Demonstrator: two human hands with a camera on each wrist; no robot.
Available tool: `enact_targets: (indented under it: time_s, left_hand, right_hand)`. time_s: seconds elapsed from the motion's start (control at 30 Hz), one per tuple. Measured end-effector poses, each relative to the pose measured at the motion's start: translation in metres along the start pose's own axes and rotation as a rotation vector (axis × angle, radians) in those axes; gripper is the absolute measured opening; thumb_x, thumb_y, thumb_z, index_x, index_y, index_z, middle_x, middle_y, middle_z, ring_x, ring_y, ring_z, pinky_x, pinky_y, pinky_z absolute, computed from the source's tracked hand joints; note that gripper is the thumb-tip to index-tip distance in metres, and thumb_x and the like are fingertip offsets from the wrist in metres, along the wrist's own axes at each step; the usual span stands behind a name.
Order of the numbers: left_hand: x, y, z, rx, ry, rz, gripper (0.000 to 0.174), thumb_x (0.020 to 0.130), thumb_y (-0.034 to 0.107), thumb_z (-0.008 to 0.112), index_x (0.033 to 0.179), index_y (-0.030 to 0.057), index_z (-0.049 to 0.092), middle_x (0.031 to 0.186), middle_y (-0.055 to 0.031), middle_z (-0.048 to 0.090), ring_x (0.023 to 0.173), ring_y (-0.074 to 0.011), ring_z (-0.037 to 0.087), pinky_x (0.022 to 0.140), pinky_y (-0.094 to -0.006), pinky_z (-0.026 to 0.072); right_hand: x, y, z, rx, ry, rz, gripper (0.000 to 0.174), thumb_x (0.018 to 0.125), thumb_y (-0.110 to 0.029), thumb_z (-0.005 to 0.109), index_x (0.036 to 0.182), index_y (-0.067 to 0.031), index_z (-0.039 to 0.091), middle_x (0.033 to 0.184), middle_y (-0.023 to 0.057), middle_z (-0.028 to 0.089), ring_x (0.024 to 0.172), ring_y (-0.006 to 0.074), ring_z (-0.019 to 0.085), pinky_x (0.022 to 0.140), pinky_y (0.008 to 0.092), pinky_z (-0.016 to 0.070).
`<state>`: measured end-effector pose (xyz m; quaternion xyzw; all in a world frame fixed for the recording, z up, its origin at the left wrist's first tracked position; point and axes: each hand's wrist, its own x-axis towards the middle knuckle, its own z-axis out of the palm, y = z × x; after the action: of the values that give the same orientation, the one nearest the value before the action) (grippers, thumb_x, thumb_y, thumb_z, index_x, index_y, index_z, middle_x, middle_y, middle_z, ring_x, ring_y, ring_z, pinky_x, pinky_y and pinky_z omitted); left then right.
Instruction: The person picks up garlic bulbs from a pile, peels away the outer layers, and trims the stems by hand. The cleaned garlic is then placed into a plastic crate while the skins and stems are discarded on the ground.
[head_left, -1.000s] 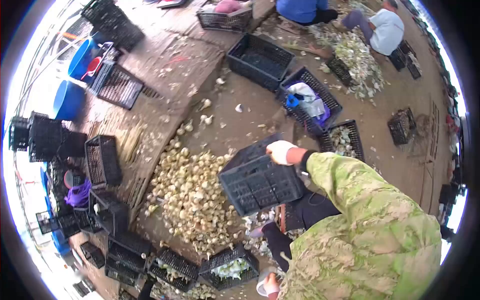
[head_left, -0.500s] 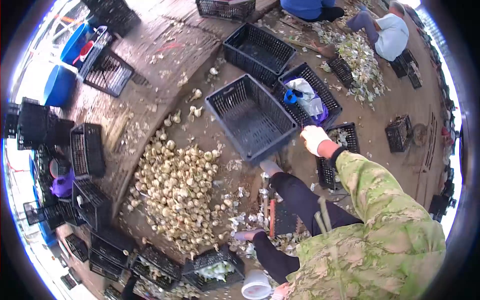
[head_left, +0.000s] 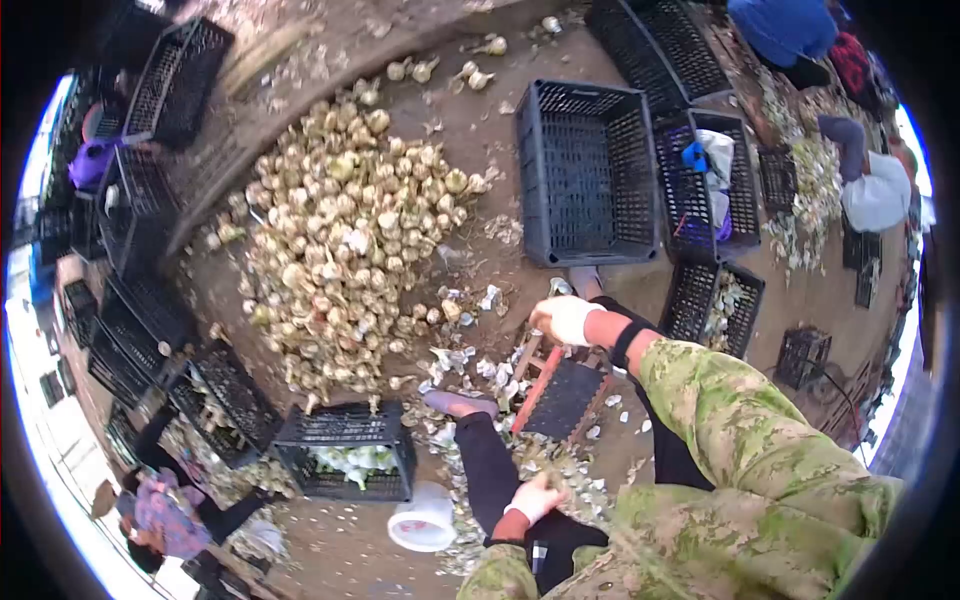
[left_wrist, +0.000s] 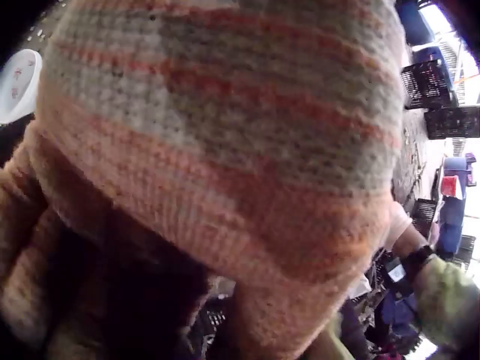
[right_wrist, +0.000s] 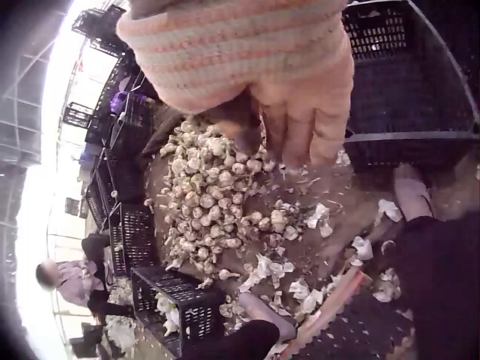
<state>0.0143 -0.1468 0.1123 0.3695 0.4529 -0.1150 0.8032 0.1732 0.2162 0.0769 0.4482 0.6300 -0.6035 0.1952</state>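
Note:
Both hands wear pale knitted gloves. My right hand is in the air over a small red-edged stool, below an empty black crate on the floor in the head view. In the right wrist view the right hand's fingers hang down relaxed and touch nothing. My left hand is over the left leg, with loosely bent fingers and nothing seen in them; whether it rests on the leg I cannot tell. It fills much of the left wrist view. A garlic pile lies left of the crate.
A white bucket stands by the left leg, near a crate of pale garlic. Another crate holds cloths and a blue item. More crates line the left side. Other people sit at upper right and lower left.
The empty crate, gripped by my right hand a second ago, now stands on the floor, let go. The right hand has drawn back from it; the left hand has moved away from the bucket.

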Motion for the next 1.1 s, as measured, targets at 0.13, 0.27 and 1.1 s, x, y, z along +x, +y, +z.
enact_targets:
  time_s: [0.13, 0.27, 1.1]
  left_hand:
    - [0.081, 0.013, -0.027, -0.179, 0.321, -0.147, 0.069, 0.067, 0.043, 0.068, 0.121, 0.0055, 0.048, 0.115, -0.0195, 0.053, 0.107, -0.0325, 0.052, 0.091, -0.0363, 0.0408]
    - [0.129, -0.011, -0.039, -0.106, 0.535, -0.21, 0.071, 0.059, 0.038, 0.074, 0.115, 0.0033, 0.049, 0.11, -0.0191, 0.054, 0.103, -0.0316, 0.053, 0.088, -0.0394, 0.0415]
    - [0.306, -0.076, -0.066, 0.079, -0.064, 0.14, 0.057, 0.067, 0.043, 0.061, 0.111, 0.0076, 0.057, 0.102, -0.0181, 0.06, 0.095, -0.0296, 0.058, 0.081, -0.036, 0.0447]
  right_hand:
    - [0.093, 0.029, -0.007, 0.141, 0.284, 0.002, 0.027, 0.082, -0.017, 0.052, 0.104, -0.0025, 0.058, 0.088, 0.0115, 0.063, 0.075, 0.0217, 0.059, 0.065, 0.0315, 0.0459]
    - [0.174, 0.04, -0.005, 0.631, 0.444, 0.144, 0.038, 0.08, -0.009, 0.061, 0.115, 0.0024, 0.049, 0.089, 0.0099, 0.062, 0.079, 0.0138, 0.058, 0.064, 0.0252, 0.046]
    - [0.287, 0.025, 0.03, 1.644, 0.157, -0.127, 0.031, 0.089, -0.019, 0.041, 0.116, -0.0045, 0.047, 0.114, 0.0168, 0.053, 0.102, 0.0329, 0.054, 0.085, 0.0516, 0.0441]
